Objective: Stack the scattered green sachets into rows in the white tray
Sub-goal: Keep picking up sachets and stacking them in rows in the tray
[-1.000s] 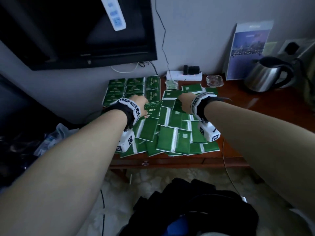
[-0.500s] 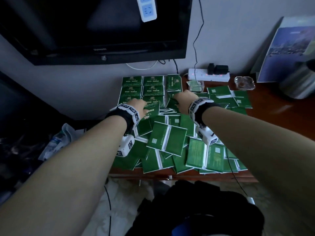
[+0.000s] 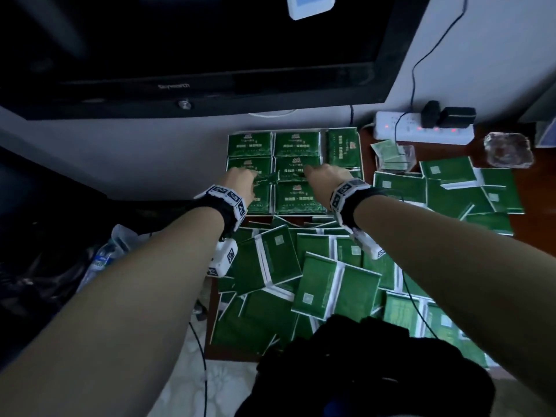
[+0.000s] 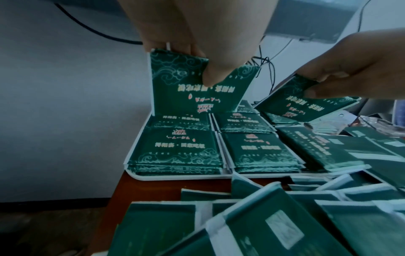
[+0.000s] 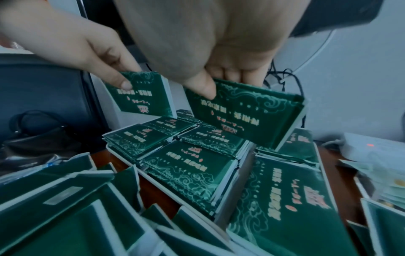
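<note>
The white tray (image 4: 175,177) stands at the back of the table against the wall, filled with rows of stacked green sachets (image 3: 296,144). My left hand (image 3: 242,179) pinches one green sachet (image 4: 197,98) by its top edge, hanging upright over the tray's left column. My right hand (image 3: 323,176) pinches a second green sachet (image 5: 247,117), tilted, above the middle column. Neither held sachet touches the stacks. Loose sachets (image 3: 331,284) lie in an overlapping heap in front of the tray, and more (image 3: 469,194) lie to its right.
A black TV (image 3: 180,55) hangs just above the tray. A white power strip (image 3: 421,127) with plugs, a clear holder of packets (image 3: 394,156) and a glass ashtray (image 3: 508,150) sit at the back right. A black bag (image 3: 361,374) is at the table's front; clutter (image 3: 102,260) lies off its left edge.
Both hands have moved forward from the loose heap to above the tray, each carrying a sachet. The head view has come closer and tilted down.
</note>
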Demonstrator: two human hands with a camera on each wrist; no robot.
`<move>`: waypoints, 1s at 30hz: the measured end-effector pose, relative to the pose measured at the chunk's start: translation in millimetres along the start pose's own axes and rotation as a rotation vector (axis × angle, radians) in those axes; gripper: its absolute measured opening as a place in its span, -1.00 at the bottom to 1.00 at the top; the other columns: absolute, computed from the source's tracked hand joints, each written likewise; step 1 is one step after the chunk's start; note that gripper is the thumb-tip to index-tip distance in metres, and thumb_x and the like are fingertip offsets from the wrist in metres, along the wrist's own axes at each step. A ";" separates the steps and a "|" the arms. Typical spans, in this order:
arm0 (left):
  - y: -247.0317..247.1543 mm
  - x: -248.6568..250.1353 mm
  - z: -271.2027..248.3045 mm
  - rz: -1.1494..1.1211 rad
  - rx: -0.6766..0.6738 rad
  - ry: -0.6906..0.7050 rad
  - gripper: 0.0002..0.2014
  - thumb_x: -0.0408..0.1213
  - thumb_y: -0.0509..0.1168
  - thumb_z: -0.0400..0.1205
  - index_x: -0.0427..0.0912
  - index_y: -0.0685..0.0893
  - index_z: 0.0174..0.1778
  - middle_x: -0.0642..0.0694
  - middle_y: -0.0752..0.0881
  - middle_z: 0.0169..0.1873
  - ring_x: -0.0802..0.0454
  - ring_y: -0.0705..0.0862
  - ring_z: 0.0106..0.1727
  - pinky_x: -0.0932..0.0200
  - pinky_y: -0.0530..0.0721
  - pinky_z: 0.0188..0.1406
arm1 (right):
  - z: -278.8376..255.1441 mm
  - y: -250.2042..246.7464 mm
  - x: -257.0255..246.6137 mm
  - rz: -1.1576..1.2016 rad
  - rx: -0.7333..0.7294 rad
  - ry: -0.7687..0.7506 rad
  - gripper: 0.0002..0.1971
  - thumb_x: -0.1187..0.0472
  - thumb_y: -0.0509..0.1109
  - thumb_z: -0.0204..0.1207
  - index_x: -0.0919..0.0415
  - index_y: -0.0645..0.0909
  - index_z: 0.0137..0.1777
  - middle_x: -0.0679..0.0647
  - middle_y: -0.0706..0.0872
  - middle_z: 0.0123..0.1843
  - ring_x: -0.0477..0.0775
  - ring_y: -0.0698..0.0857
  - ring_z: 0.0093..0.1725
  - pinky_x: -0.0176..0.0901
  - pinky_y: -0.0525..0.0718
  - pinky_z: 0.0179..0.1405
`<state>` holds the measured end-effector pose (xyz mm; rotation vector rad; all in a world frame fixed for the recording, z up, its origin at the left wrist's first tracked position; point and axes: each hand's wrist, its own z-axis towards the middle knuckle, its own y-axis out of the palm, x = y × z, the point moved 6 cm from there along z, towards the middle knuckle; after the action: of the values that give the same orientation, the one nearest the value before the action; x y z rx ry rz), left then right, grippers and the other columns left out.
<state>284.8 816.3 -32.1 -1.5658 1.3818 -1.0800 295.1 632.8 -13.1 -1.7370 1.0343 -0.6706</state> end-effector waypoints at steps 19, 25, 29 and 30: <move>60.7 -39.8 50.5 0.082 0.047 0.215 -0.37 -0.38 0.29 0.69 -0.16 0.25 0.70 -0.11 0.20 0.69 -0.21 0.50 0.46 -0.10 0.59 0.40 | 80.9 67.1 -16.5 0.005 -0.029 -0.062 -0.24 0.31 0.26 0.62 0.19 -0.03 0.75 0.18 -0.03 0.77 0.31 0.05 0.71 0.32 0.11 0.67; 46.4 -40.7 59.2 0.058 0.060 0.180 -0.40 -0.38 0.26 0.72 -0.18 0.26 0.69 -0.09 0.22 0.69 -0.18 0.52 0.43 -0.03 0.59 0.39 | 89.3 62.7 -12.2 0.028 -0.024 -0.054 -0.25 0.36 0.22 0.62 0.10 -0.02 0.75 0.11 -0.02 0.78 0.36 0.04 0.71 0.34 0.07 0.67; 46.1 -40.2 63.3 0.067 0.063 0.190 -0.39 -0.37 0.29 0.70 -0.21 0.27 0.69 -0.12 0.23 0.68 -0.18 0.52 0.44 -0.02 0.58 0.40 | 94.5 64.1 -10.0 0.037 -0.011 -0.042 -0.26 0.34 0.25 0.63 0.09 0.01 0.75 0.12 0.00 0.77 0.37 0.07 0.70 0.35 0.13 0.66; 46.8 -40.4 64.1 0.073 0.060 0.195 -0.38 -0.35 0.30 0.70 -0.22 0.27 0.68 -0.13 0.23 0.68 -0.19 0.53 0.44 -0.02 0.58 0.41 | 96.0 64.9 -9.7 0.035 -0.006 -0.043 -0.27 0.33 0.26 0.64 0.09 0.02 0.75 0.11 0.01 0.77 0.37 0.08 0.70 0.36 0.14 0.65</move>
<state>327.0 851.9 -102.0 -1.3854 1.5088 -1.2435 345.6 674.1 -109.3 -1.7276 1.0360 -0.6060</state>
